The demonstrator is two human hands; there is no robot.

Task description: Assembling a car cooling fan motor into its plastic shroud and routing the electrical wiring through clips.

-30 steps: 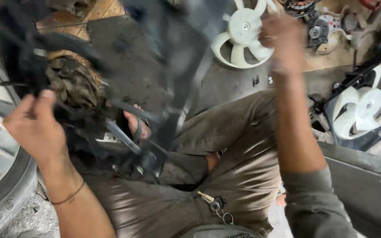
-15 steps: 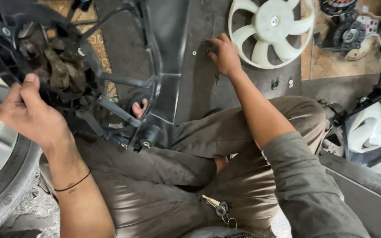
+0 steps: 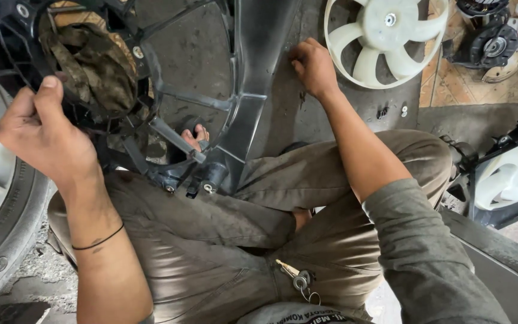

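Note:
A black plastic fan shroud (image 3: 244, 102) stands tilted over my crossed legs, its lower edge resting on my lap. My left hand (image 3: 43, 135) grips the rim of the shroud's round motor ring (image 3: 142, 72), thumb up. My right hand (image 3: 314, 66) reaches out to the dark floor just right of the shroud, with its fingers curled down onto the ground. Whether it holds anything small is hidden. A dirty camouflage-patterned rag (image 3: 91, 66) shows through the ring.
A white fan blade (image 3: 385, 39) lies on the floor beyond my right hand, with small screws (image 3: 391, 111) near it. A black motor (image 3: 487, 42) sits far right, another fan assembly (image 3: 511, 177) at right, and a tyre (image 3: 1, 228) at left. Keys (image 3: 298, 279) hang at my waist.
My right hand came down from beside the white fan blade to the floor next to the shroud. The shroud has steadied in my left hand.

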